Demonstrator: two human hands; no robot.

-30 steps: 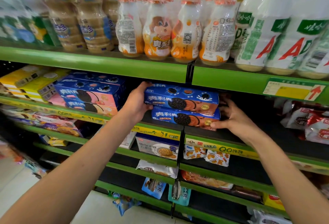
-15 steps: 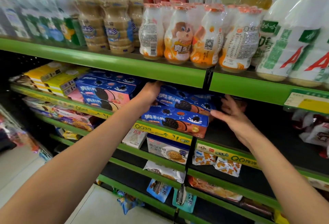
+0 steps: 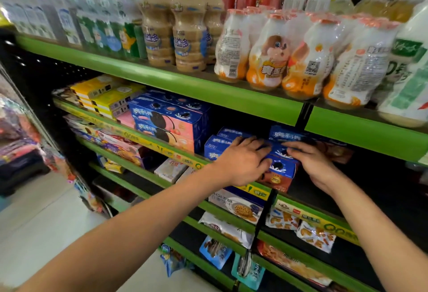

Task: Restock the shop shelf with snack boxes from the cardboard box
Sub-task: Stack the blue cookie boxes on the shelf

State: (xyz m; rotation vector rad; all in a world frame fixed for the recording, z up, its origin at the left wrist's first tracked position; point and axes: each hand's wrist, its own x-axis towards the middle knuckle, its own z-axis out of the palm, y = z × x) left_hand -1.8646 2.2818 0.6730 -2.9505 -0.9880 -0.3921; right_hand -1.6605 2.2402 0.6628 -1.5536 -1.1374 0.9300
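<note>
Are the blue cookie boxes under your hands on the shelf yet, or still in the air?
On the shelf: the blue cookie boxes sit on its deck behind the green shelf edge.

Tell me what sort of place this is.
Likely a small grocery or convenience shop: green shelves with price strips, rows of drink bottles and stacked biscuit boxes.

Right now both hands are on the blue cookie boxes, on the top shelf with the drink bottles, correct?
Wrong shelf. The head view shows the left hand and right hand on the blue cookie boxes one shelf below the drink bottles, not among them.
</note>
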